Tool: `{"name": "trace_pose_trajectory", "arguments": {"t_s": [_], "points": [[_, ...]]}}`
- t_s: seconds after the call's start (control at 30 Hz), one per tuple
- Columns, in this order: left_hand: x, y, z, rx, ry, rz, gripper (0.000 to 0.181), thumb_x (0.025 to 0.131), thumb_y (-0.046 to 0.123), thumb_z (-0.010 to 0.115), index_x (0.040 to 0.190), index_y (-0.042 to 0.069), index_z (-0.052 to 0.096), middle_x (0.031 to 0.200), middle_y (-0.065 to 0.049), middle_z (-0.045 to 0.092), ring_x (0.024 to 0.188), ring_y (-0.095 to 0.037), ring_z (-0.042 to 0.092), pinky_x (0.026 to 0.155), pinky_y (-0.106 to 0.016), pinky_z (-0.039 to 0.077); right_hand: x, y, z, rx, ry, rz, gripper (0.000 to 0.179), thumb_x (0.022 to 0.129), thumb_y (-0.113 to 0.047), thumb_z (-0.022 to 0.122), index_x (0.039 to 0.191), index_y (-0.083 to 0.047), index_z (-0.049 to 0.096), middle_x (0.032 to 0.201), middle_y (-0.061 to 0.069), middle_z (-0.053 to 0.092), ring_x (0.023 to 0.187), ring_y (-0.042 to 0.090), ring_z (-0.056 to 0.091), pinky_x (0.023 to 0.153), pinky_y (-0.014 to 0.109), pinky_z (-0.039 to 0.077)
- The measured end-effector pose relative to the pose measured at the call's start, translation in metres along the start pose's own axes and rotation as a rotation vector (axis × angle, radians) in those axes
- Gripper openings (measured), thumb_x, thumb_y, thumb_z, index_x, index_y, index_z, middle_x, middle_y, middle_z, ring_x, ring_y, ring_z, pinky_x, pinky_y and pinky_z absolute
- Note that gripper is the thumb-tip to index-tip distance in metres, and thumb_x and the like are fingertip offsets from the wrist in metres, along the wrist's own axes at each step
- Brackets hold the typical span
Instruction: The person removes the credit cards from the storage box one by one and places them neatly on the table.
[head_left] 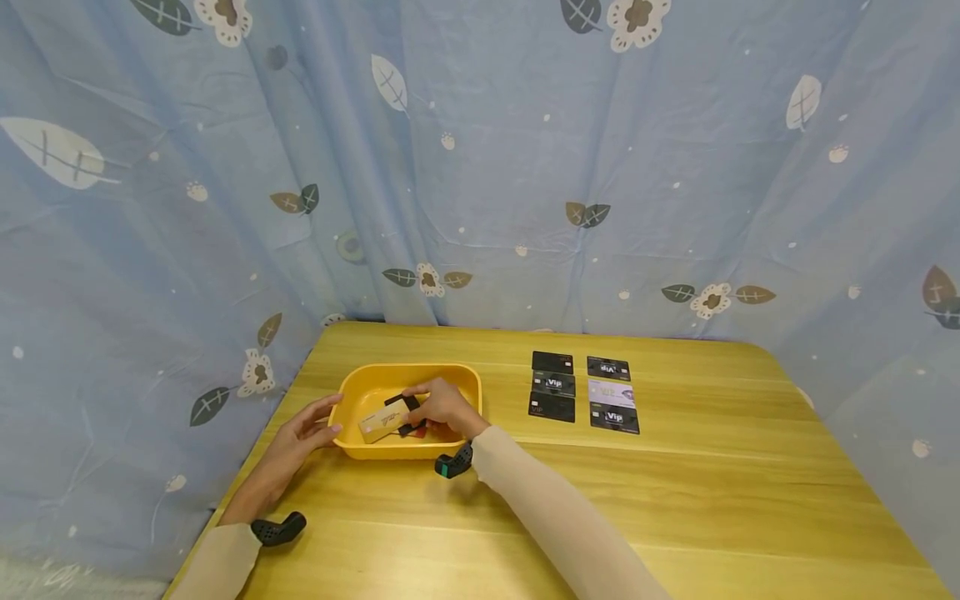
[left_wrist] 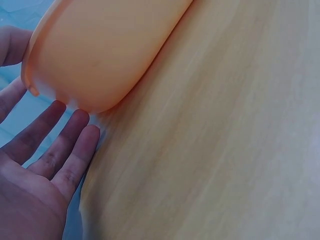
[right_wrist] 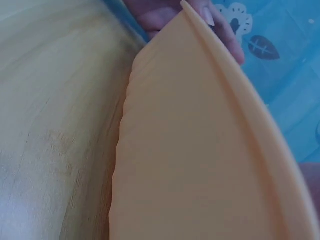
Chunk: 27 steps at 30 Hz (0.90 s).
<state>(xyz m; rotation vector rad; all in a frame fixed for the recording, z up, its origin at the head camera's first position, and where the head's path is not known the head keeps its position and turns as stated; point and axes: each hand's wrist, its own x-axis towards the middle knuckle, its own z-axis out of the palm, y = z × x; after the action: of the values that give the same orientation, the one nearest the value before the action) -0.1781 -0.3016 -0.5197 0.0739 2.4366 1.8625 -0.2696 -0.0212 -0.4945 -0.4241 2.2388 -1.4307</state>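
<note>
A yellow plastic basket stands at the left of the table. My left hand is at its left end, with thumb and fingertips at the rim; in the left wrist view, several nearly straight fingers reach to the outer wall. My right hand is inside the basket over a small pile of cards. Its thumb overlaps the right edge of a gold card, and its index finger reaches over a black card. A bit of red shows below them. I cannot tell whether the right fingers pinch a card.
Right of the basket, cards lie in two columns. The left column has black cards, among them a Vip card; in the right one a pale purple card lies between two black ones. A blue patterned curtain hangs behind the wooden table.
</note>
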Motion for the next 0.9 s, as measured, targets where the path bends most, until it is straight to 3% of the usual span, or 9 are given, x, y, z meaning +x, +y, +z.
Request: {"name": "trace_pose_trajectory", "arguments": {"t_s": [0.3, 0.67, 0.9], "points": [[-0.0015, 0.0002, 0.0005, -0.001, 0.004, -0.007, 0.065, 0.102, 0.032, 0.067, 0.159, 0.016, 0.039, 0.157, -0.016, 0.039, 0.125, -0.014, 0.052, 0.093, -0.023, 0.054, -0.0005, -0.0011, 0.0061, -0.116, 0.015, -0.01, 0.053, 0.088, -0.009, 0.082, 0.138, -0.015, 0.068, 0.076, 0.006, 0.074, 0.039, 0.015, 0.042, 0.041, 0.023, 0.041], [-0.0025, 0.0026, 0.001, -0.011, 0.003, -0.015, 0.066, 0.101, 0.032, 0.068, 0.159, 0.017, 0.039, 0.158, -0.016, 0.038, 0.136, -0.034, 0.043, 0.092, -0.022, 0.054, -0.0027, -0.0026, 0.0073, -0.108, 0.0, 0.008, 0.049, 0.088, -0.008, 0.083, 0.134, -0.015, 0.071, 0.078, 0.008, 0.075, 0.042, 0.016, 0.05, 0.042, 0.023, 0.046], [-0.0013, 0.0015, 0.0, -0.001, 0.003, -0.01, 0.065, 0.102, 0.031, 0.068, 0.158, 0.016, 0.04, 0.157, -0.016, 0.039, 0.13, -0.023, 0.049, 0.092, -0.021, 0.053, -0.0014, -0.0067, 0.0072, -0.202, -0.041, -0.003, 0.053, 0.088, -0.012, 0.084, 0.138, -0.022, 0.068, 0.111, 0.012, 0.072, 0.051, 0.018, 0.053, 0.047, 0.025, 0.047]]}}
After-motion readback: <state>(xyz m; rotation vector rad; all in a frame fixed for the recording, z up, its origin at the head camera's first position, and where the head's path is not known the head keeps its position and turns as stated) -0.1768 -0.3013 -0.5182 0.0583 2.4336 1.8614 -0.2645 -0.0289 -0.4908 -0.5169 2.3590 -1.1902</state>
